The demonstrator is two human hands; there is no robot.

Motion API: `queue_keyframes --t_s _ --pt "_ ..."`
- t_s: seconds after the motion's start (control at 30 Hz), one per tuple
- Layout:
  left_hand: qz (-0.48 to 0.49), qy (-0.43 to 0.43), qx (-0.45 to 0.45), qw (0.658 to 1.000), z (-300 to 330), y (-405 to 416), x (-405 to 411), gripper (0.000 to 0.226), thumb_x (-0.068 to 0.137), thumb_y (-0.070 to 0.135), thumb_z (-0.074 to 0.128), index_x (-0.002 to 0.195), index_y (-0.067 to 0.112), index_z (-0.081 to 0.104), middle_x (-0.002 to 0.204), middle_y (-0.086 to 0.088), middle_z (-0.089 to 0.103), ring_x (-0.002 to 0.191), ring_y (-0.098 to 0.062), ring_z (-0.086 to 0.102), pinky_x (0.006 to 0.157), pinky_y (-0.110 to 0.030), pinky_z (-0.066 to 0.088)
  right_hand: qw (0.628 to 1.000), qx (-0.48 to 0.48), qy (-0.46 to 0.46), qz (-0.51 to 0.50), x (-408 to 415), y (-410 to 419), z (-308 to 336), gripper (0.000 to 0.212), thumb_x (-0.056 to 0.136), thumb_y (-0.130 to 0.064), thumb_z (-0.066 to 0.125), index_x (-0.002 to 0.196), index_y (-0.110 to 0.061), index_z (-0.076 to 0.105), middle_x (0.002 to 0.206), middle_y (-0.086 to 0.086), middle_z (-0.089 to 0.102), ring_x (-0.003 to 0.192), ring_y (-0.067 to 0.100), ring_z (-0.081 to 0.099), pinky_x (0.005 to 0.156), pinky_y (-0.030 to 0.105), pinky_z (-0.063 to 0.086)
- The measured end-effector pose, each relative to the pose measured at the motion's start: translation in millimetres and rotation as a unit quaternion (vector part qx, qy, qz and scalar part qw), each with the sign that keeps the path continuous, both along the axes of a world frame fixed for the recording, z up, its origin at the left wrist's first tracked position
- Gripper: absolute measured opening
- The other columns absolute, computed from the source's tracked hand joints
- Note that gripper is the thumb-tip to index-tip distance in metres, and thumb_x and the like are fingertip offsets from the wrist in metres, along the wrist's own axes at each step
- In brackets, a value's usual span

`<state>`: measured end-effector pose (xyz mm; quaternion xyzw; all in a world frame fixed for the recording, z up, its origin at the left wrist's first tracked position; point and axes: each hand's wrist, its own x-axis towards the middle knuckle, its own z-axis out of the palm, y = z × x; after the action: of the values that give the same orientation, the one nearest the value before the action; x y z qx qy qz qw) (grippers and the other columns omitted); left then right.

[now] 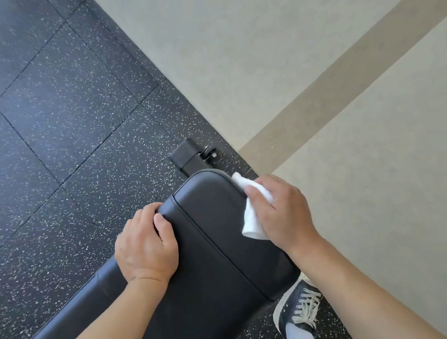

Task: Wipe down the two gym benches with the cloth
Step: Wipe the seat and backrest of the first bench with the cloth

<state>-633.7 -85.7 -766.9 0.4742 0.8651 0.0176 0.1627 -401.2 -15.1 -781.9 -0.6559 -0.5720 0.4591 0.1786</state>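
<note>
From the head camera, we look down on the end of a black padded bench (217,244) that stands on speckled black floor (52,116), close to a pale wall (301,56) crossed by a darker band.

Our right hand (282,213) presses a white cloth (252,212) against the bench's right edge, near its far corner; the fingers lie over the cloth and bend down around the side of the pad, and the cloth's ends stick out above and below the hand.

Our left hand (145,245) holds the bench's left edge opposite, its fingers curled over the rounded side and the thumb lying on the top surface. The two hands are set apart, with the full width of the pad between them.

A seam runs along the pad from the far end toward us. Beyond the far end, the black metal foot (186,156) of the frame rests on the floor, with a small bolted fitting at its right.

At the lower right, a dark laced shoe (297,308) with a pale sock stands on the floor beside the bench.
</note>
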Motion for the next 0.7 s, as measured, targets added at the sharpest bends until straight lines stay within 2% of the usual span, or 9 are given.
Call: queue_keyframes --t_s 0.1,0.27,0.43,0.57,0.67,0.7 --pt "0.009 0.004 0.006 1.0 -1 0 1 0.048 0.097 0.04 0.022 0.113 0.024 0.065 0.106 0.002 0.069 0.095 -0.031 0.06 0.08 -0.044 0.043 1.0 -0.022 0.021 0.006 -29 35 -2 0.034 0.097 -0.046 0.059 0.075 -0.021 0.058 0.071 -0.005 0.057 0.072 0.019 0.054 0.065 0.035 0.043" --pt "0.014 0.006 0.013 1.0 -3 -1 1 0.05 0.097 0.04 0.022 0.112 0.023 0.066 0.103 -0.001 0.07 0.095 -0.034 0.06 0.078 -0.044 0.04 0.997 -0.027 0.066 0.001 -2 12 1 0.035 0.099 -0.045 0.059 0.075 -0.019 0.056 0.071 -0.003 0.056 0.07 0.015 0.053 0.064 0.031 0.043" --pt "0.016 0.007 0.024 1.0 -3 -2 2 0.051 0.096 0.042 0.02 0.111 0.026 0.066 0.096 -0.002 0.068 0.089 -0.036 0.059 0.074 -0.042 0.038 0.999 0.005 0.031 -0.027 58 -69 2 0.021 0.104 -0.038 0.056 0.085 -0.029 0.059 0.081 -0.008 0.057 0.077 0.015 0.058 0.065 0.032 0.048" --pt "0.016 0.004 0.023 1.0 -2 -3 2 0.056 0.094 0.044 0.016 0.112 0.026 0.065 0.096 -0.006 0.068 0.09 -0.037 0.058 0.076 -0.045 0.04 0.996 0.027 0.004 -0.09 58 -112 8 0.014 0.104 -0.041 0.049 0.095 -0.036 0.058 0.088 -0.011 0.057 0.078 0.014 0.06 0.065 0.028 0.047" --pt "0.017 0.004 0.031 0.999 -3 -4 -1 0.059 0.092 0.047 0.013 0.111 0.025 0.064 0.098 -0.008 0.069 0.09 -0.036 0.058 0.077 -0.045 0.039 0.989 0.084 -0.057 -0.109 43 -96 7 0.018 0.101 -0.038 0.052 0.091 -0.026 0.061 0.084 -0.011 0.054 0.072 0.011 0.054 0.062 0.034 0.047" --pt "0.016 0.005 0.034 0.999 -3 -5 -1 0.06 0.092 0.048 0.012 0.11 0.024 0.064 0.098 -0.008 0.069 0.091 -0.037 0.058 0.077 -0.045 0.039 0.987 0.098 -0.071 -0.107 39 -84 4 0.021 0.101 -0.037 0.053 0.088 -0.022 0.061 0.083 -0.01 0.054 0.071 0.015 0.054 0.062 0.038 0.048"
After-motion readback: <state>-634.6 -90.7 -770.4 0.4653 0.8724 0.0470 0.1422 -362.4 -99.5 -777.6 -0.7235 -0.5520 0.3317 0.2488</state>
